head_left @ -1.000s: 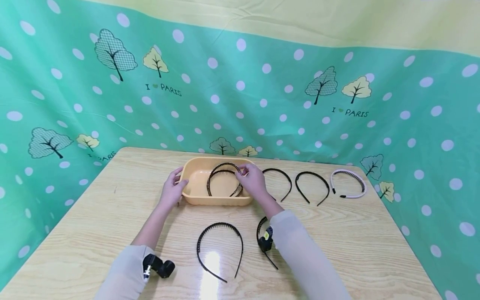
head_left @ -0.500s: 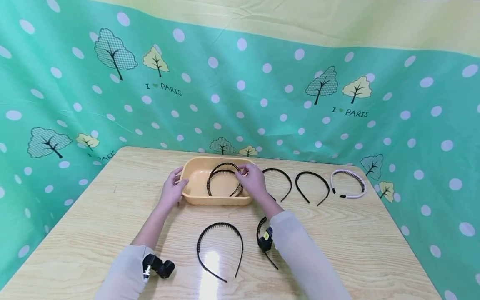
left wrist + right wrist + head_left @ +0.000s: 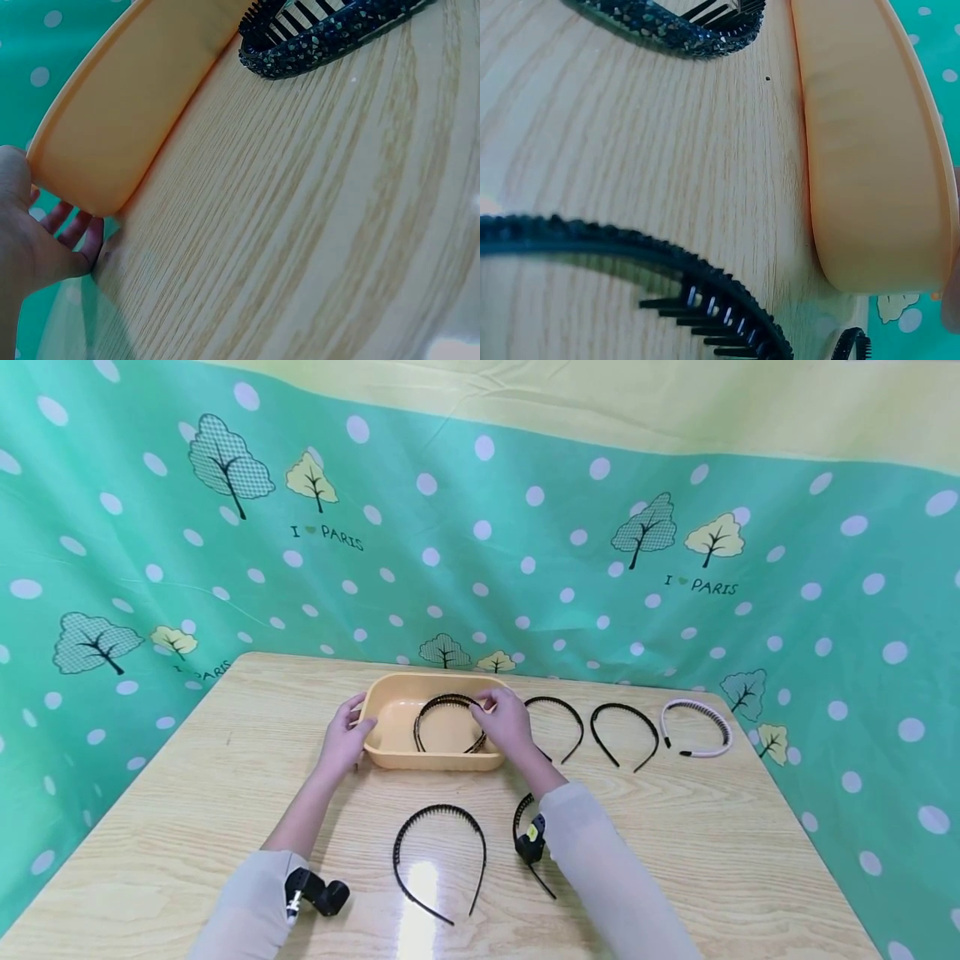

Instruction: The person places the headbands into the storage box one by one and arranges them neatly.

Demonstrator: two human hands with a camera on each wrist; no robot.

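A shallow peach plastic basin point(image 3: 435, 762) stands near the back of the table. Inside it lie black toothed headbands point(image 3: 450, 697), one nearly on top of another. My left hand point(image 3: 345, 739) grips the basin's left end, thumb over the rim and fingers outside, as the left wrist view also shows beside the basin wall point(image 3: 127, 105). At the right end my right hand point(image 3: 508, 722) reaches over the rim, thumb and fingertips apart close to the headbands' right side. In the right wrist view only a sliver of that hand shows beyond the basin point(image 3: 877, 150).
In front of the basin lie a black headband point(image 3: 442, 808) and another point(image 3: 519, 817) partly hidden by the right sleeve. Right of it are two more black headbands point(image 3: 626, 706) and a white-and-black one point(image 3: 701, 754). A polka-dot curtain point(image 3: 480, 560) hangs behind the table.
The upper headband in the basin has dropped from its raised position onto the one below. Both hands have stayed in place, and the right fingertips have let the headband go.
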